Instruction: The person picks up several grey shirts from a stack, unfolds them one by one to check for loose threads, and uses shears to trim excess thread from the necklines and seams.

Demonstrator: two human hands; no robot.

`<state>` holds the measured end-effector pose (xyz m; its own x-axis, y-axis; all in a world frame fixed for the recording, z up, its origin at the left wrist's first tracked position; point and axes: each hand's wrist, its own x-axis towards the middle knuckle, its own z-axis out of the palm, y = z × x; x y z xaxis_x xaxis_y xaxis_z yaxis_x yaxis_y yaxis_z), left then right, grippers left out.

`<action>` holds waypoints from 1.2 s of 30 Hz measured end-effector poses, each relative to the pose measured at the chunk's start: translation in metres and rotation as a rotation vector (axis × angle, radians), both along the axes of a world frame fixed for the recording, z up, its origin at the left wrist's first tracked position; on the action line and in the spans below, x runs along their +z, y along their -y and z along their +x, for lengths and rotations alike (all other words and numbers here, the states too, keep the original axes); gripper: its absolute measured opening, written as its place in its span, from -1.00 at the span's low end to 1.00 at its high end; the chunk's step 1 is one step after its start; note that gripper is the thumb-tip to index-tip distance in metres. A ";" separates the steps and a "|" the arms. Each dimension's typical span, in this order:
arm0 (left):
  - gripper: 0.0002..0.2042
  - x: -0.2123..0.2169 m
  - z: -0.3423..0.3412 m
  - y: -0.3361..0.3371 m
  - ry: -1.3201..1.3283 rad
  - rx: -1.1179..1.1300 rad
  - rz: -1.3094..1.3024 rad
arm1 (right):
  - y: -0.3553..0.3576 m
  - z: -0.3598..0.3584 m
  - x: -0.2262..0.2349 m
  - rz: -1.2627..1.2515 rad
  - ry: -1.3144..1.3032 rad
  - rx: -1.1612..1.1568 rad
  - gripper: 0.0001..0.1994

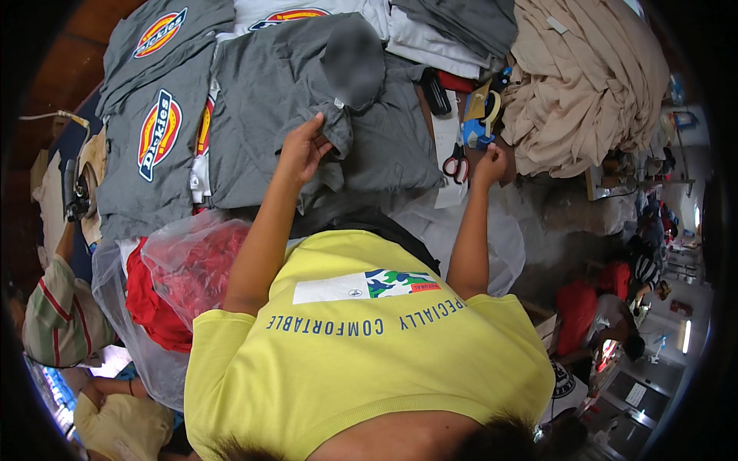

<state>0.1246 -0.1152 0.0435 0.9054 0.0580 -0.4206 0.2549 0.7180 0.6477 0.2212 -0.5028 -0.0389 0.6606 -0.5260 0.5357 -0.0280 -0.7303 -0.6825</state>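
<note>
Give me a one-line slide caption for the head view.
Left hand at a gray shirt, right hand at a blue tape dispenser, red-and-black scissors lying close by.

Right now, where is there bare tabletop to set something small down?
Only slivers: bare brown tabletop shows between the right hand and the beige cloth pile, and in a narrow strip between the grey shirt and the white paper. It is crowded around the scissors and blue tape dispenser, and the left side is covered by stacked grey shirts.
</note>
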 end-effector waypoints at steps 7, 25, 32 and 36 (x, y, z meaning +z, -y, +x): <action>-0.83 0.007 -0.012 -0.008 0.110 0.052 0.002 | -0.154 -0.044 0.090 0.912 -0.556 0.975 -0.90; -0.74 0.001 -0.039 -0.015 0.243 0.182 0.151 | -0.273 -0.052 0.119 0.089 -0.764 1.098 -0.63; -0.80 0.033 -0.039 -0.020 0.230 0.149 0.004 | -0.273 -0.047 0.088 0.493 -0.756 1.351 -0.55; -0.74 0.035 -0.031 -0.036 0.208 0.121 -0.035 | -0.273 -0.046 0.066 0.665 -0.696 1.492 -0.71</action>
<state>0.0940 -0.0788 0.0786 0.9601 0.1595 -0.2298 0.0299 0.7583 0.6512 0.1747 -0.2299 0.0269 0.7255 0.6857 -0.0587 -0.0481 -0.0346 -0.9982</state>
